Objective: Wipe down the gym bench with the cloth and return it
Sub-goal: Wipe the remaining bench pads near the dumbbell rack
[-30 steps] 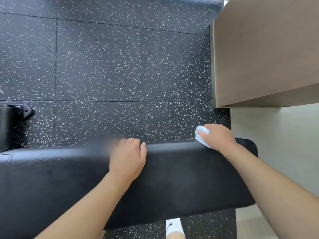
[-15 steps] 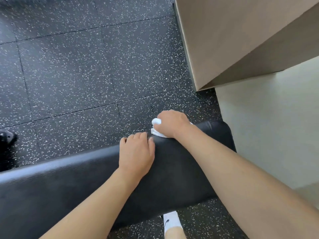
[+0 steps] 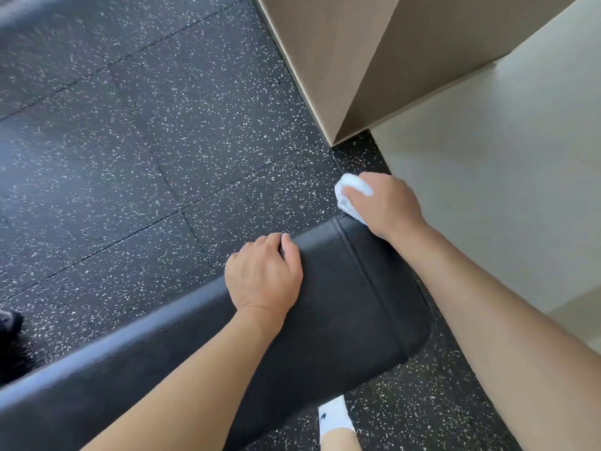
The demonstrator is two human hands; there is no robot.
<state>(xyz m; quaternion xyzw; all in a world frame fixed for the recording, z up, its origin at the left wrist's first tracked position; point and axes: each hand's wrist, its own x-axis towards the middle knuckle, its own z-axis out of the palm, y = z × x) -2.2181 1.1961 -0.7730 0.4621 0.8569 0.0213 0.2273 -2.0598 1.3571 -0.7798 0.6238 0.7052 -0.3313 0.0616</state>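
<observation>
Speckled black rubber flooring (image 3: 136,151) fills the upper left of the frame, with a tan cabinet (image 3: 328,53) at the upper right and pale flooring (image 3: 494,196) below it. We lean over the gym bench (image 3: 341,307), whose black pad runs from the lower left to the right of centre.

Half a second ago our right hand (image 3: 387,203) worked the cloth (image 3: 349,196) just beside our left hand (image 3: 263,275) on the far edge of the pad. Now the right hand has swept away to the pad's far corner, right of centre, so the two hands stand apart. Its fingers curl round the bunched white cloth, which touches the corner and partly overhangs the floor. The left hand lies on the far edge as before, fingers together and bent over the rim, gripping it.

We judge that the wipe has reached the end of the bench on this side; the pad's long stretch toward the lower left may yet need passes before we return the cloth.
</observation>
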